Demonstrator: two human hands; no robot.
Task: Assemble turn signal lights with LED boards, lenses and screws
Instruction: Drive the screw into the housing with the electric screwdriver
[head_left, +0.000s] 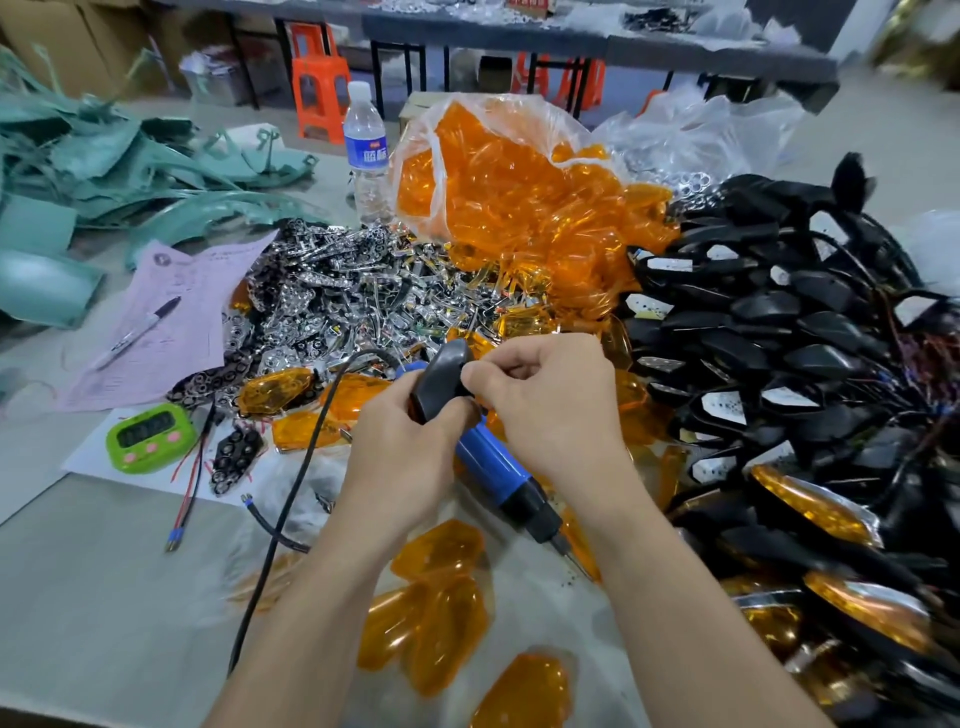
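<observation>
**One housing in hand, hundreds waiting**

A pale grey surface (104, 597) fills the frame and is buried in parts. The biggest mass is the heap of empty black plastic lamp housings with trailing wires (779, 332) along the right side, which suggests most of the work is yet to be done. Upper centre, a clear plastic bag of orange translucent lenses (519, 208) spills open. Left of it lies a spread of chrome reflector pieces and small LED boards (353, 296).

At lower right, a few black lamps already closed with orange lenses (810, 499) look finished, a small share of the whole. Loose orange lenses (441, 613) wait at bottom centre.

A blue-handled electric screwdriver with a black cord (493, 467) lies at centre under the hands, tip towards lower right. I cannot tell whether either hand touches it.

The left hand (405, 447) wraps around a dark grey teardrop-shaped plastic housing (441, 384) at frame centre. The right hand (550, 405) has its fingers curled, pinching at the housing's right edge. Any small part between the fingertips is hidden. This unit looks to be mid-assembly, with its lens not yet on.
</observation>
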